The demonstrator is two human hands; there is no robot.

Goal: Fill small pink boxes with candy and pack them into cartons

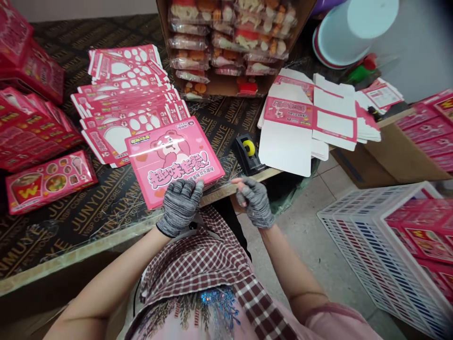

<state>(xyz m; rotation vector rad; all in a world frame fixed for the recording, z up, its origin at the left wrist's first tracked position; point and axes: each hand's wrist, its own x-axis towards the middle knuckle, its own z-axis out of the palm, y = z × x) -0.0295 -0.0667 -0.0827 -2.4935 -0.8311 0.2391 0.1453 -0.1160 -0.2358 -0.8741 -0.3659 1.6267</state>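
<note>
A pink box [173,153] with a cartoon bear lies at the table's front edge. My left hand [182,205], in a grey fingertip-less glove, rests on the box's near edge with its fingers curled over it. My right hand [255,200], gloved the same way, hovers just off the table edge to the right of the box, thumb and index finger pinched together; anything between them is too small to make out. Beyond that hand stands a black tape dispenser [248,153] with a yellow roll.
Flat printed sleeves [130,108] overlap behind the box. Finished boxes [51,182] stand at left. A carton [226,87] of bagged pieces is at the back, unfolded box blanks [286,141] at right. A white crate [375,236] holds pink boxes on the right.
</note>
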